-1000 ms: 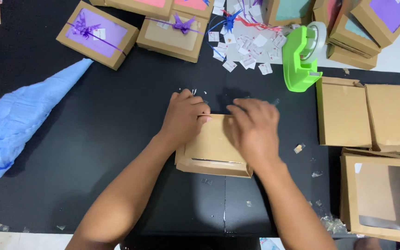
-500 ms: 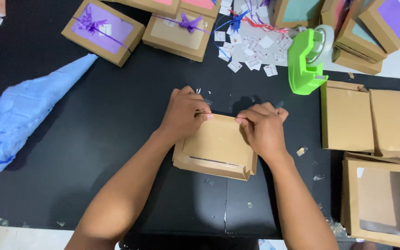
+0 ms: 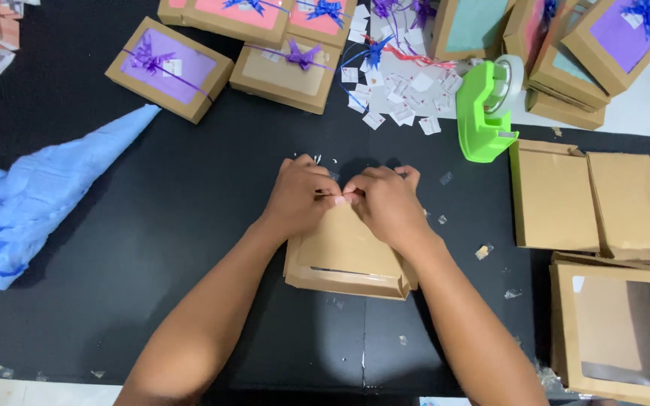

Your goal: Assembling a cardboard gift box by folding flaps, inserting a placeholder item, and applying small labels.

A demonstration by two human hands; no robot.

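Black worktop [image 3: 152, 248] is shown from above, strewn with small clear scraps. At far left a crumpled blue cloth [image 3: 31, 199] is laid, well apart from the work. Behind it, finished brown boxes with coloured windows and purple ribbon bows [image 3: 171, 68] are ranged along the far edge, beside a scatter of small white tags [image 3: 400, 101]. At centre a flat brown cardboard box [image 3: 347, 259] is set on the worktop, close to the near edge, and is partly covered by both hands. The left hand [image 3: 299, 197] and the right hand [image 3: 385, 203] are brought together over its far edge, fingertips pinched on something small and thin between them; what is pinched cannot be made out. To the right a green tape dispenser [image 3: 483, 113] is stood, then unfolded brown box blanks [image 3: 588, 199] and a windowed lid [image 3: 615, 331].

Risks are judged as follows: the pinched piece may slip or crease if the grip is uneven; the light box may be dragged askew, since nothing else holds it down; loose scraps may be caught beneath it.
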